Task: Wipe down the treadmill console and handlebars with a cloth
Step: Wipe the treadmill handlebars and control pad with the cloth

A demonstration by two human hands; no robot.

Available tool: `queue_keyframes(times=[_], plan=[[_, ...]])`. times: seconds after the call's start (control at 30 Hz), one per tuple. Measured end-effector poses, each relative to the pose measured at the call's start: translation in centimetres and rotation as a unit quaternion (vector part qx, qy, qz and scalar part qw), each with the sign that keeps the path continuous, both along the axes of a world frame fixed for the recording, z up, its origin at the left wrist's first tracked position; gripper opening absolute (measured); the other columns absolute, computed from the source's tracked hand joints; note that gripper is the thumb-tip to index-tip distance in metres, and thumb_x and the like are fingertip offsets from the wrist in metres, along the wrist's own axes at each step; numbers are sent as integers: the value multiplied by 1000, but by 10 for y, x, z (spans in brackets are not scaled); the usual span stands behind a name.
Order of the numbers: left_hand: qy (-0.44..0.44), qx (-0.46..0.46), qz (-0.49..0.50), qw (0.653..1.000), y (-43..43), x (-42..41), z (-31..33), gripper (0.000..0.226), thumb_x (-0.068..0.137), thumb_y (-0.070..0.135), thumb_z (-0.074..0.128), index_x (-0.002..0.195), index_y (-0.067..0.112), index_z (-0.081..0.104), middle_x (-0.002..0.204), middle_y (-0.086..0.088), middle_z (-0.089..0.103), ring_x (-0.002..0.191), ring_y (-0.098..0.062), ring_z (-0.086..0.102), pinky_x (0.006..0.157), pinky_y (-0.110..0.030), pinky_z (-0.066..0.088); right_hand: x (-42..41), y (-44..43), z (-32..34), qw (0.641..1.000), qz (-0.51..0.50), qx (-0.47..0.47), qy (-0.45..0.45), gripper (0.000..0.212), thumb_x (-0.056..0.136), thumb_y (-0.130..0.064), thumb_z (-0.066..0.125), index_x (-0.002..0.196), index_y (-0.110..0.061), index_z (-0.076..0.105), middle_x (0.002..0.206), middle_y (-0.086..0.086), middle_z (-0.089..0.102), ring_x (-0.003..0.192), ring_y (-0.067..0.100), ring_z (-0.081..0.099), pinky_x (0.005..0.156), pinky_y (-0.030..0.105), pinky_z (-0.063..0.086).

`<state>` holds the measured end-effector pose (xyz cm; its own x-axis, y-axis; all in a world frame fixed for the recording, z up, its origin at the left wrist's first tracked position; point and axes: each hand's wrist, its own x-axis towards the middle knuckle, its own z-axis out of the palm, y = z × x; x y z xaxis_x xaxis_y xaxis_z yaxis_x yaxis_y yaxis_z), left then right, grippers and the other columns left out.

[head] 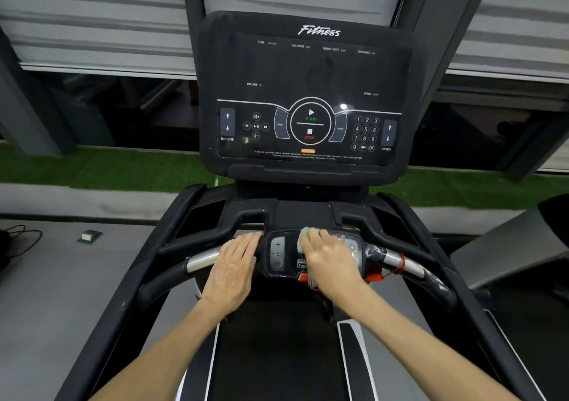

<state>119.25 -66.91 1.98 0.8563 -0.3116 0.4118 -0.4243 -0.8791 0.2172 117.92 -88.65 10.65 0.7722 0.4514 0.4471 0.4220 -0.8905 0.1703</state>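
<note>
The black treadmill console [308,71] stands upright ahead, its screen dark, with START and STOP marks at the centre. Below it runs the front handlebar [200,260] with a small control pad [277,254] in its middle. My right hand [331,259] presses a pale cloth [304,235] flat on the right half of that pad; only the cloth's edges show past my fingers. My left hand [235,270] rests flat with straight fingers on the handlebar just left of the pad.
A red safety clip and cord [397,266] hang on the bar right of the pad. The belt [277,354] runs below my arms. Side rails [462,277] flank the deck. A small box [90,236] and cables [18,237] lie on the grey floor at left.
</note>
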Motion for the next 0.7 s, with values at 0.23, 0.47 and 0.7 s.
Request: queue_keyframes(times=[0.23,0.47,0.7], plan=[[-4,11,5,1000,-2,-1,1,51,95,15,32,145,7,40,139,-6,49,127,-22,47,110,-39,36,-17,-9,-10,999,51,-19,0,27,57,2,61,82,-6,68,69,4,59,57,18,57,47,27,45],[-4,23,14,1000,-2,0,0,52,95,16,30,145,6,39,139,-8,49,127,-24,47,111,-41,36,-28,-11,-29,999,32,-17,-24,39,71,4,50,106,4,67,93,13,66,76,24,62,69,31,56],[1,57,57,997,-9,-7,0,55,95,26,31,145,3,38,143,-15,48,132,-30,45,113,-47,36,2,-17,-11,1000,-1,-1,-30,39,77,4,44,110,3,65,101,14,65,89,27,63,76,35,55]])
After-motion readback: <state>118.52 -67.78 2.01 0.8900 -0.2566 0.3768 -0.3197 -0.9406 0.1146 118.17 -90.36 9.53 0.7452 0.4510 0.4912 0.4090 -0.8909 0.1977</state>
